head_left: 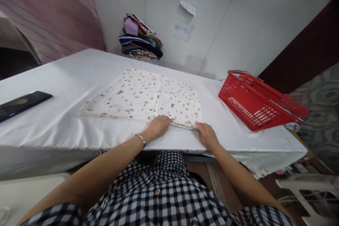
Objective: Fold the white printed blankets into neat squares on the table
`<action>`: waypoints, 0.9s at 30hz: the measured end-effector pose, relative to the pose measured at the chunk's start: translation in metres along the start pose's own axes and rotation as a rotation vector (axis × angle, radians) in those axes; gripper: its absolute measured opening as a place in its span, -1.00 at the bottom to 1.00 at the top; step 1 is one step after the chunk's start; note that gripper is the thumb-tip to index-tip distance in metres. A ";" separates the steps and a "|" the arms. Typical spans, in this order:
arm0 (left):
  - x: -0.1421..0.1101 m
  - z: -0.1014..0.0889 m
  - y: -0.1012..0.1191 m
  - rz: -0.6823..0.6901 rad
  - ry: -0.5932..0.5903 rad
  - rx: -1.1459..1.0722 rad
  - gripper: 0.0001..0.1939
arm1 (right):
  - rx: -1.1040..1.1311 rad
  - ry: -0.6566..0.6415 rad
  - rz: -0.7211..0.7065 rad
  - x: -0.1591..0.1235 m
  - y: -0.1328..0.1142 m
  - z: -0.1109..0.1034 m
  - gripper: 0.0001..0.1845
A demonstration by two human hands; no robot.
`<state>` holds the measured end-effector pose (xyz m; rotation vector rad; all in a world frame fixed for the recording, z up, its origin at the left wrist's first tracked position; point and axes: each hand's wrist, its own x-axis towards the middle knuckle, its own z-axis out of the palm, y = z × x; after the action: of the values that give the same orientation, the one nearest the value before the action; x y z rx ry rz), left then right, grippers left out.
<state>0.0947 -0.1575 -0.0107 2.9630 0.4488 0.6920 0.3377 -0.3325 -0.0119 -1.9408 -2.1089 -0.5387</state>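
A white cloth with small scattered prints lies folded in layers on the white-covered table, a crease running down its middle. My left hand, with a bracelet at the wrist, is closed on the cloth's near edge, right of its middle. At the near right corner, the fingers of my right hand pinch the same edge. The fingertips of both hands are partly hidden against the fabric.
A red plastic basket with metal handles stands on the right of the table. A black phone lies at the left. Folded fabrics are stacked by the back wall, where a paper reads "45-50".
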 end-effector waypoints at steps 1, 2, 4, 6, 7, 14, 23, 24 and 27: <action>0.001 0.000 -0.001 0.001 -0.003 0.003 -0.71 | 0.003 0.028 -0.006 -0.001 0.001 0.000 -0.57; 0.001 0.001 -0.001 0.000 -0.004 0.006 -0.72 | 0.003 0.056 -0.011 -0.002 0.002 0.001 -0.59; 0.001 0.002 -0.003 -0.006 -0.009 0.003 -0.73 | -0.004 0.093 -0.015 -0.002 0.005 0.000 -0.64; 0.001 0.002 -0.003 -0.012 -0.017 -0.011 -0.73 | -0.009 0.082 -0.020 -0.002 0.011 -0.003 -0.69; 0.001 0.001 -0.003 -0.011 -0.020 -0.021 -0.73 | -0.010 0.066 -0.020 -0.002 0.014 -0.005 -0.71; 0.001 -0.002 0.002 0.037 -0.067 -0.044 -0.73 | 0.074 -0.106 -0.006 -0.003 0.028 -0.010 -0.69; -0.001 0.001 0.001 0.060 -0.035 -0.051 -0.72 | 0.509 -0.074 0.250 0.007 0.026 -0.015 -0.71; -0.001 0.001 0.001 0.061 -0.031 -0.049 -0.72 | 0.543 -0.058 0.284 0.014 0.026 -0.013 -0.72; -0.002 0.001 0.001 0.064 -0.033 -0.043 -0.72 | 0.613 -0.070 0.291 0.041 0.024 0.000 -0.69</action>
<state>0.0940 -0.1593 -0.0118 2.9554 0.3334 0.6490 0.3571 -0.2936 0.0074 -1.8474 -1.6987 0.2162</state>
